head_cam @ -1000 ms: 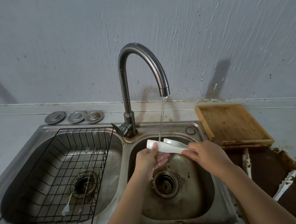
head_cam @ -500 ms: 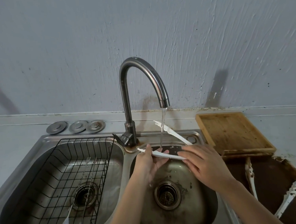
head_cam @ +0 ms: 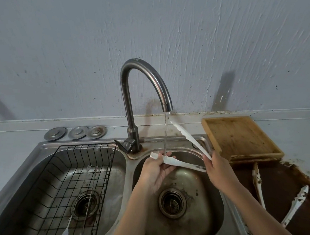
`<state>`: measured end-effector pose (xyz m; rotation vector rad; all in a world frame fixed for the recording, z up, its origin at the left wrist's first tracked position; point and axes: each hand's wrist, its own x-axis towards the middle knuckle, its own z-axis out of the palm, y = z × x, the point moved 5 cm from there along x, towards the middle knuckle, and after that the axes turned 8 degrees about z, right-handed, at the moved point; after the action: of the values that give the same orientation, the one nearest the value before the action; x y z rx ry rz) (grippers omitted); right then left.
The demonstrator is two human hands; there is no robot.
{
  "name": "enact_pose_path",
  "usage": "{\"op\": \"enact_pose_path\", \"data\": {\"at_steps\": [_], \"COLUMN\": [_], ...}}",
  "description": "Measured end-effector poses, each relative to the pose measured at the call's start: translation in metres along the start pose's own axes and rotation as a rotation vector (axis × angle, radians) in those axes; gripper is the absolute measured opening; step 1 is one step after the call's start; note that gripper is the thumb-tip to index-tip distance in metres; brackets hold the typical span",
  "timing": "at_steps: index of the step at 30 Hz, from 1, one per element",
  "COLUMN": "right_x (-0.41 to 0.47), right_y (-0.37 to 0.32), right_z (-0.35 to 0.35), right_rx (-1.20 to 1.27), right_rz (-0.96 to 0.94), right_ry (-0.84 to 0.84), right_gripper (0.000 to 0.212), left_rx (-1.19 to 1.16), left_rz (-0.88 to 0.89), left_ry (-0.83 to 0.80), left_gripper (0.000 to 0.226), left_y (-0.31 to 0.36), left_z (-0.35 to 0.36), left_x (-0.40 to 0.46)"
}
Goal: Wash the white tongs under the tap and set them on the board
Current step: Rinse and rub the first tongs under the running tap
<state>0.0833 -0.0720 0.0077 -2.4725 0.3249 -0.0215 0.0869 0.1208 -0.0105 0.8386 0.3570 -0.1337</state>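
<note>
The tongs (head_cam: pixel 186 165) are spread open over the right sink basin (head_cam: pixel 208 205), the lower arm crossing under the stream from the tap (head_cam: pixel 144 85). The right hand (head_cam: pixel 217 170) grips the hinge end; the left hand (head_cam: pixel 158 169) cups the lower tip, fingers loosely curled around it. This looks like the washing step, mid-rinse. Next, the upper arm likely needs rinsing, then a carry right to the board (head_cam: pixel 242 138) on the bench (head_cam: pixel 14 138).

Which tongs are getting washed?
The tongs held in both hands over the right sink, under the tap's water. The other tongs lie dirty on the dark board, untouched.
</note>
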Motion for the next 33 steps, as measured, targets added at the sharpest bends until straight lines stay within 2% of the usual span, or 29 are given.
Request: {"op": "enact_pose_path", "data": {"at_steps": [7,12,16,19,26,28,31,33], "right_x": [-0.008,-0.011,-0.015,-0.021,-0.032,-0.035,-0.039,-0.04], "right_y": [0.001,0.001,0.001,0.0,-0.013,-0.019,-0.028,-0.028], "right_z": [0.003,0.012,0.022,0.028,0.04,0.039,0.044,0.052], "right_rx": [0.174,0.209,0.269,0.278,0.472,0.491,0.42,0.415], "right_rz": [-0.049,-0.056,-0.006,-0.002,-0.014,-0.027,-0.048,0.011], "right_ry": [-0.014,-0.09,-0.15,-0.185,-0.372,-0.424,-0.529,-0.609], "right_gripper": [0.01,0.01,0.007,0.017,0.018,0.026,0.053,0.067], "left_rx": [0.374,0.591,0.75,0.865,0.965,0.977,0.957,0.889], "left_rz": [0.116,0.239,0.367,0.458,0.562,0.558,0.487,0.423], "left_ry": [0.024,0.172,0.24,0.208,0.116,0.077,0.019,0.001], "left_gripper": [0.024,0.013,0.021,0.02,0.022,0.022,0.023,0.022], "left_y": [0.014,0.022,0.033,0.036,0.043,0.043,0.041,0.041], "left_z": [-0.009,-0.013,-0.006,0.009,0.02,0.017,0.014,0.009], "left_x": [0.003,0.003,-0.004,-0.008,-0.012,-0.01,-0.011,-0.008]}}
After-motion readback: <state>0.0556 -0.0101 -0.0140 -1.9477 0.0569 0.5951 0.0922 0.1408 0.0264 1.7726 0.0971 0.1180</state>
